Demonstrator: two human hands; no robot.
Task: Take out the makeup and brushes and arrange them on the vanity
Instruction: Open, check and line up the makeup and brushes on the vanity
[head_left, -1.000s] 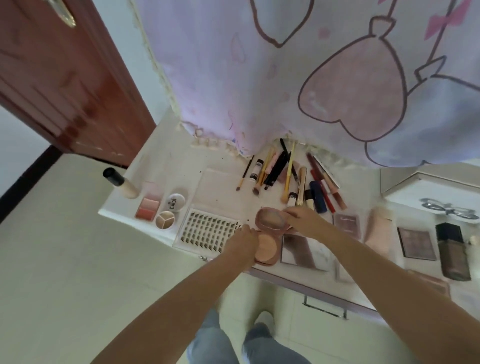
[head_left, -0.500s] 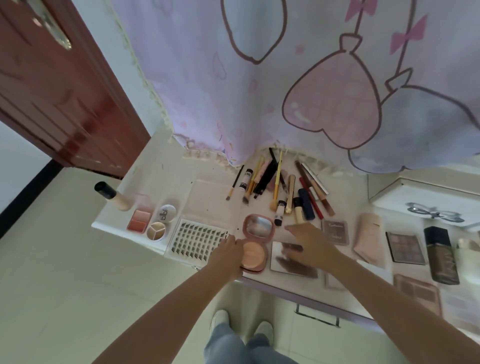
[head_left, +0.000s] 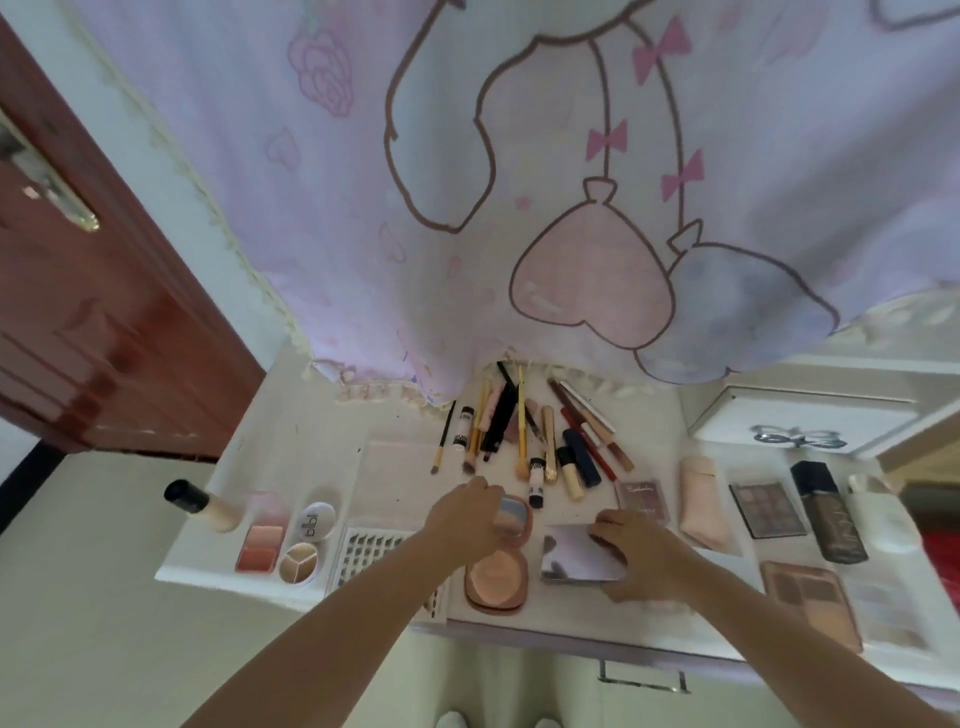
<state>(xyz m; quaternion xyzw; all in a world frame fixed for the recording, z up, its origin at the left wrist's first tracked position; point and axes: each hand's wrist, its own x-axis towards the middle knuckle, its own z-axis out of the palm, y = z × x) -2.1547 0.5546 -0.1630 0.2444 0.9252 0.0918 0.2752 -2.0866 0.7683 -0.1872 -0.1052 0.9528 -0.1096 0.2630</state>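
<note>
Left hand (head_left: 465, 517) curled over mirrored lid of open pink powder compact (head_left: 497, 577), fingers gripping lid's left rim. Compact flat on white vanity (head_left: 311, 431) near front edge; long axis front-to-back, lid end pointing toward curtain (head_left: 519, 208), powder pan end toward person. Right hand (head_left: 641, 553) pinching silver mirrored palette (head_left: 574, 553) by its right edge, thumb at near corner, fingers over far edge. Palette just beside compact on its right, lying flat, squarish, no clear long axis. Brushes and pencils (head_left: 519, 426) fanned behind both hands, long axes mostly front-to-back, bristle tips toward person, far ends tucked under curtain hem. Lash tray (head_left: 374, 556) left of compact, partly under left forearm. Blush palette (head_left: 260, 543) and round pots further left, foundation bottle (head_left: 202, 504) lying tilted at left edge, black cap pointing left. Eyeshadow palettes (head_left: 769, 509), pink tube (head_left: 701, 501) and dark bottle (head_left: 828, 512) to right, long axes roughly front-to-back. White box (head_left: 800, 423) at back right.
</note>
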